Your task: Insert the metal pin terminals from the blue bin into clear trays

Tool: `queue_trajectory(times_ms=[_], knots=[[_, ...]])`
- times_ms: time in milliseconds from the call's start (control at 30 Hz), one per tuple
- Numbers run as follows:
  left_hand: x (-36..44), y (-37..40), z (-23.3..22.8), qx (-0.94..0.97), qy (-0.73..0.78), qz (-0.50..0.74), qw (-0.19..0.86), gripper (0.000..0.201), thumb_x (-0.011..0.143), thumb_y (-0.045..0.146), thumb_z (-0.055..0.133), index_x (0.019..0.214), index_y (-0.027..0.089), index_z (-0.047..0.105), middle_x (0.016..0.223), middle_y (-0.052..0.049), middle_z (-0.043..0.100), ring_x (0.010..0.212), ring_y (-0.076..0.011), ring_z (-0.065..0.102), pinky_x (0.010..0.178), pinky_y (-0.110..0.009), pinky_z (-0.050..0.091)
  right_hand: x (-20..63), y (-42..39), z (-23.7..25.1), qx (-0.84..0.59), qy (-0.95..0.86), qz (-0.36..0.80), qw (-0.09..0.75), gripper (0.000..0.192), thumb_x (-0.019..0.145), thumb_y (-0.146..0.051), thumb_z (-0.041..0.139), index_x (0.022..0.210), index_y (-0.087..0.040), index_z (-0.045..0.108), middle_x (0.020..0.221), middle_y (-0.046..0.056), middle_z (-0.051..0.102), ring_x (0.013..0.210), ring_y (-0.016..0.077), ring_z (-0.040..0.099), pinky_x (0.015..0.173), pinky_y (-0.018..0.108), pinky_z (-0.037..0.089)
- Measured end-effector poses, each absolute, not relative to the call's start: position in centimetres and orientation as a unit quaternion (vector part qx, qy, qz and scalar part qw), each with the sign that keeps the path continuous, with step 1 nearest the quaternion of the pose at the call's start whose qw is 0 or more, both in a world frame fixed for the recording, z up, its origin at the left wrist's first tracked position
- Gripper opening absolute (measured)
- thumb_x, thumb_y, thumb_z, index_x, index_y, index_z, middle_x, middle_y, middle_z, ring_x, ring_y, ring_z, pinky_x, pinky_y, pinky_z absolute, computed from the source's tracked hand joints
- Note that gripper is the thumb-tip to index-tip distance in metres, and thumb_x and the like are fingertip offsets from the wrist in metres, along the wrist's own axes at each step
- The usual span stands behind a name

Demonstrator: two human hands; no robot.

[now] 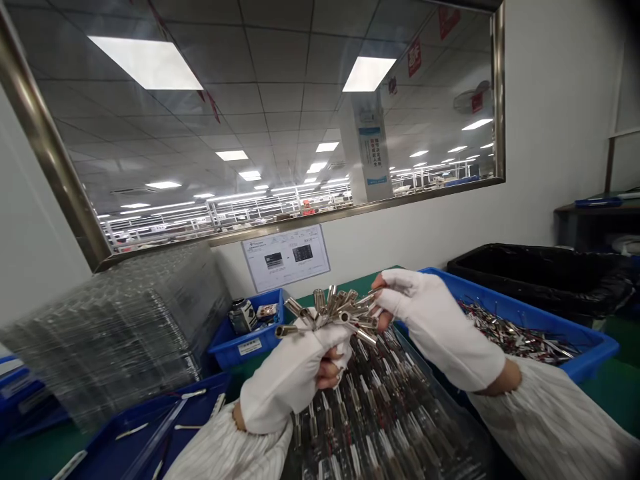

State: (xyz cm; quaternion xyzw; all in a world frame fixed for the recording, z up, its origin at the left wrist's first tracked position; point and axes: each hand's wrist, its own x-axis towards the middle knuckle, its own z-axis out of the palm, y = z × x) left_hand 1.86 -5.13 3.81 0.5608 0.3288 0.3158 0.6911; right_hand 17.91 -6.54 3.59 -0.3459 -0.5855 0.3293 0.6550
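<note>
Metal tubes [333, 310] fan upward out of the left hand [293, 383], whose grip is clenched around their lower ends above the clear tray [395, 427]; the right hand [440, 330] is just beside, fingertips pinching the bundle's top from the right

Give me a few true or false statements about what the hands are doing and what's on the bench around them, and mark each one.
1. The left hand grips a bunch of metal tubes. True.
2. The right hand is bare. False: it wears a white glove.
3. The blue bin on the right holds metal parts. True.
4. The stack of clear trays stands on the right. False: it stands on the left.
</note>
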Motion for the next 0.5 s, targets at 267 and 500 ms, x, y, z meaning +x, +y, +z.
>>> queue_trajectory(times_ms=[267, 500], knots=[[-0.1, -3.7, 5.0, 0.475, 0.230, 0.422, 0.737, 0.007, 0.073, 0.020, 0.044, 0.069, 0.015, 0.045, 0.045, 0.009, 0.016, 0.032, -0.0012, 0.013, 0.030, -0.014, 0.010, 18.7, -7.5, 2.7, -0.491, -0.644, -0.028, 0.586, 0.014, 0.072, -0.026, 0.046, 0.079, -0.019, 0.055, 0.072, 0.004, 0.059, 0.059, 0.0145, 0.056, 0.054, 0.026, 0.045], [-0.2, -3.4, 5.3, 0.433, 0.176, 0.410, 0.783, 0.009, 0.077, 0.017, 0.036, 0.079, 0.014, 0.045, 0.049, 0.008, 0.009, 0.034, -0.0024, 0.011, 0.030, -0.014, 0.008, 11.8, -11.9, -1.4, -0.359, -0.871, -0.121, 0.312, 0.016, 0.074, -0.014, 0.041, 0.078, -0.021, 0.055, 0.067, 0.004, 0.058, 0.061, 0.0131, 0.053, 0.048, 0.021, 0.043]])
